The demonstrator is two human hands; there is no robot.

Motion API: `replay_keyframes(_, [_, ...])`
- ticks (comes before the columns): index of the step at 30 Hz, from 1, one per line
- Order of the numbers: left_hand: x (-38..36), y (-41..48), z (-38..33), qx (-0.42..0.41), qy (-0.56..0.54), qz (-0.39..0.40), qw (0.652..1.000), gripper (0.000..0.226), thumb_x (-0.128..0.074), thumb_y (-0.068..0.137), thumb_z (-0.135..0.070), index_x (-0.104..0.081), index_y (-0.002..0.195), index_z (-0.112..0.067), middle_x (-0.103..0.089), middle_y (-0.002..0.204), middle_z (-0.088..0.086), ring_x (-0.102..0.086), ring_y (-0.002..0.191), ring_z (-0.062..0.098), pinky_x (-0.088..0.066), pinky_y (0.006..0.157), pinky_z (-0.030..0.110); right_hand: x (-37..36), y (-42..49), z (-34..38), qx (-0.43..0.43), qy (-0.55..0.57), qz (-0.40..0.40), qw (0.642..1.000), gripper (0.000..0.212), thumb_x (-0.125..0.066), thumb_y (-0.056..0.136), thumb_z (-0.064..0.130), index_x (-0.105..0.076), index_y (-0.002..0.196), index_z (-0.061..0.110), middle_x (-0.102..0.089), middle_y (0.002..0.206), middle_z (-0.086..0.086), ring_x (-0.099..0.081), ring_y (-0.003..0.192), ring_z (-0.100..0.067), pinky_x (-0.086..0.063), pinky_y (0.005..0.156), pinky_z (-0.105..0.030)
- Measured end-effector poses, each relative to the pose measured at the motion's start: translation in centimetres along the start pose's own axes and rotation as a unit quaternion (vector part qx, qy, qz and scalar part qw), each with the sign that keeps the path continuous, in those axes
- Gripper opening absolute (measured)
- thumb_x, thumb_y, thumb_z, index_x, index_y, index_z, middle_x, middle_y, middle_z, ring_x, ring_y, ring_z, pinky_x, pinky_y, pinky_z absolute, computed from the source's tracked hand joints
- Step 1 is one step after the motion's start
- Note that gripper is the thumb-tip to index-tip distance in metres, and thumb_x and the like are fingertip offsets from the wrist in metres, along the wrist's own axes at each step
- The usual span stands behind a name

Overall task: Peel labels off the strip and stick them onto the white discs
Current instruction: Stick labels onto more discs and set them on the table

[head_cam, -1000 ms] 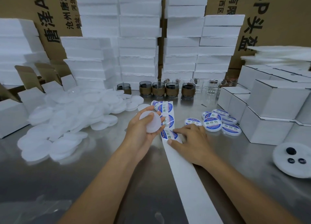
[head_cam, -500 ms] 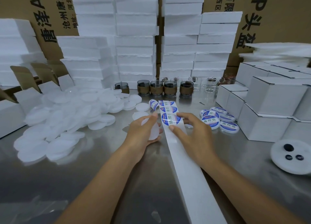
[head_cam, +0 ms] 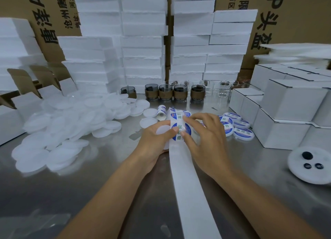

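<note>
Both hands are together mid-table over the steel table (head_cam: 89,194).

Left hand (head_cam: 154,140): curled round one blank disc (head_cam: 162,131), thumb across the top with its tip on the left edge of the strip (head_cam: 189,185). The hand hides most of the disc; only its upper-left part shows.

Right hand (head_cam: 206,140): pinches the strip from the right. The thumb tip is on the blue-and-white label (head_cam: 180,129), the index finger sits on the strip just beyond it, and the other fingers are spread loose. The two thumb tips nearly meet on that label. I can't tell if the label's edge is off the backing.

Strip: plain white backing runs from the hands toward me and out of the near edge of the frame. Beyond the hands it humps up with another label on it. The small roll (head_cam: 162,111) lies on the table just beyond, slightly left.

Around:
- pile of blank discs (head_cam: 71,127) on the left, with two loose ones (head_cam: 148,122) just beyond the left hand
- labelled discs (head_cam: 236,126) just right of the right hand, partly behind its fingers
- white boxes (head_cam: 290,113) stacked on the right
- row of brown-sleeved cups (head_cam: 179,93) at the far side, clear glasses (head_cam: 222,89) to their right
- foam stacks (head_cam: 143,41) behind the cups, cardboard cartons (head_cam: 295,14) behind those
- round foam piece (head_cam: 311,165) with three black parts on it, near right
</note>
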State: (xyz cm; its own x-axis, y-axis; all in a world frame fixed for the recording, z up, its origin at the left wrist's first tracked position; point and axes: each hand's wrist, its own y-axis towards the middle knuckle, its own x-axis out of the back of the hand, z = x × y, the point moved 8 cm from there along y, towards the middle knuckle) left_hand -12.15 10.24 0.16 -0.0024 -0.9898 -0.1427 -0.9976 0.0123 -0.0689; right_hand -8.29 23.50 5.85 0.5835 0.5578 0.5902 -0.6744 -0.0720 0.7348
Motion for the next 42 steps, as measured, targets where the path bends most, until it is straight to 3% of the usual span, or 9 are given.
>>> replay_keyframes(11, [-0.7, 0.1, -0.2, -0.003, -0.006, 0.044, 0.999, 0.025, -0.061, 0.089, -0.03, -0.067, 0.108, -0.016, -0.071, 0.106, 0.012, -0.068, 0.097, 0.027, -0.054, 0.087, 0.044, 0.0, 0.0, -0.3, 0.006, 0.002, 0.023, 1.0, 0.027, -0.071, 0.08, 0.02, -0.067, 0.107, 0.016, -0.065, 0.103, -0.002, -0.057, 0.1, -0.022, -0.031, 0.09, -0.03])
replay_keyframes(15, [0.0, 0.2, -0.1, -0.002, 0.004, 0.01, 1.0, 0.006, -0.065, 0.087, -0.026, -0.07, 0.083, -0.025, -0.07, 0.103, 0.009, -0.068, 0.087, 0.021, -0.057, 0.067, 0.033, 0.1, 0.1, -0.1, 0.013, 0.003, 0.019, 1.0, 0.019, -0.071, 0.079, 0.015, -0.068, 0.097, 0.017, -0.064, 0.1, -0.002, -0.057, 0.097, -0.021, -0.033, 0.088, -0.031])
replay_keyframes(21, [0.1, 0.2, -0.3, -0.011, 0.009, -0.007, 1.0, 0.013, -0.066, 0.087, -0.023, -0.071, 0.075, -0.028, -0.069, 0.099, 0.001, -0.069, 0.084, 0.016, -0.059, 0.078, 0.037, 0.7, -0.1, 0.5, 0.013, 0.04, 0.006, 0.999, 0.008, -0.062, 0.076, 0.015, -0.066, 0.083, 0.016, -0.058, 0.095, 0.001, -0.051, 0.095, -0.014, -0.029, 0.084, -0.025])
replay_keyframes(25, [0.3, 0.0, -0.7, -0.03, 0.039, -0.037, 0.998, 0.006, -0.067, 0.085, -0.027, -0.068, 0.08, -0.026, -0.066, 0.112, 0.008, -0.062, 0.105, 0.03, -0.051, 0.093, 0.047, 1.0, -0.1, 0.6, -0.019, 0.127, 0.007, 0.992, 0.004, -0.057, 0.074, 0.019, -0.061, 0.076, 0.018, -0.049, 0.093, 0.012, -0.046, 0.094, -0.006, -0.033, 0.083, -0.025])
replay_keyframes(30, [0.2, 0.0, -0.8, -0.047, 0.069, -0.05, 0.995, 0.006, -0.067, 0.085, -0.03, -0.067, 0.087, -0.023, -0.066, 0.114, 0.009, -0.061, 0.106, 0.03, -0.053, 0.089, 0.048, 1.7, 0.1, 0.5, -0.062, 0.263, -0.019, 0.963, 0.019, -0.057, 0.069, 0.01, -0.051, 0.068, 0.028, -0.054, 0.088, 0.011, -0.052, 0.09, 0.0, -0.036, 0.081, -0.009])
replay_keyframes(34, [0.7, 0.2, -0.8, -0.072, 0.063, -0.067, 0.993, 0.006, -0.069, 0.084, -0.027, -0.067, 0.078, -0.027, -0.066, 0.1, -0.007, -0.062, 0.089, 0.012, -0.053, 0.063, 0.025, 2.0, 0.2, -0.7, -0.135, 0.362, -0.04, 0.921, 0.013, -0.053, 0.066, 0.01, -0.054, 0.065, 0.023, -0.059, 0.083, 0.002, -0.055, 0.087, -0.009, -0.043, 0.086, -0.033])
replay_keyframes(36, [1.3, 0.2, -1.1, -0.092, 0.063, -0.094, 0.989, 0.004, -0.067, 0.084, -0.027, -0.067, 0.08, -0.026, -0.065, 0.091, -0.008, -0.062, 0.079, 0.007, -0.051, 0.058, 0.018, 2.0, 0.2, -1.1, -0.161, 0.383, -0.046, 0.908, 0.01, -0.054, 0.066, 0.012, -0.056, 0.064, 0.021, -0.059, 0.082, 0.003, -0.056, 0.085, -0.011, -0.044, 0.086, -0.04])
replay_keyframes(39, [2.5, 0.1, -2.0, -0.113, -0.014, -0.146, 0.983, 0.006, -0.064, 0.087, -0.031, -0.064, 0.081, -0.029, -0.067, 0.084, -0.003, -0.065, 0.07, 0.01, -0.053, 0.062, 0.021, 2.1, 0.3, -1.2, -0.18, 0.416, -0.048, 0.89, 0.01, -0.058, 0.07, 0.013, -0.059, 0.066, 0.022, -0.061, 0.074, 0.01, -0.056, 0.076, -0.005, -0.046, 0.077, -0.025])
replay_keyframes(42, [2.9, 0.1, -2.9, -0.135, -0.067, -0.15, 0.977, 0.019, -0.054, 0.091, -0.044, -0.064, 0.086, -0.028, -0.071, 0.085, -0.002, -0.069, 0.075, 0.013, -0.054, 0.069, 0.026, 1.9, 0.4, -1.2, -0.198, 0.476, -0.04, 0.856, 0.024, -0.061, 0.081, 0.001, -0.062, 0.067, 0.021, -0.062, 0.066, 0.015, -0.056, 0.068, 0.001, -0.043, 0.064, -0.01])
